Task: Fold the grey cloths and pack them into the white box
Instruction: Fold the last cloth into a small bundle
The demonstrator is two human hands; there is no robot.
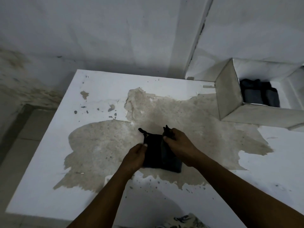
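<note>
The person stands at the near edge of a white table (49, 153) whose paint has peeled away across the middle, and works on a dark grey cloth (154, 153) lying on the bare patch. The step in hand looks like a fold of that cloth, already narrowed to a small, thick rectangle. To do it well, the two far corners should be brought level with each other before the fold is laid down, the edges lined up so no layer sticks out, and the bundle pressed flat so it keeps its shape on the way to the box. The left hand (134, 155) rests at the cloth's left edge, its fingers curled and closed on the fabric near the far left corner, where a thin twisted tip of cloth pokes out beyond it. The right hand (179, 145) pinches the far right corner, thumb pressed over a bunched point of cloth that stands up between the fingers; neither hand is spread flat. The white box (230, 96) sits at the far right of the table, well apart from the hands, its open top turned towards the viewer, and folded cloths (259, 94) already lie inside against its left wall, with white floor free to their right. The finished bundle would likely fit there.
</note>
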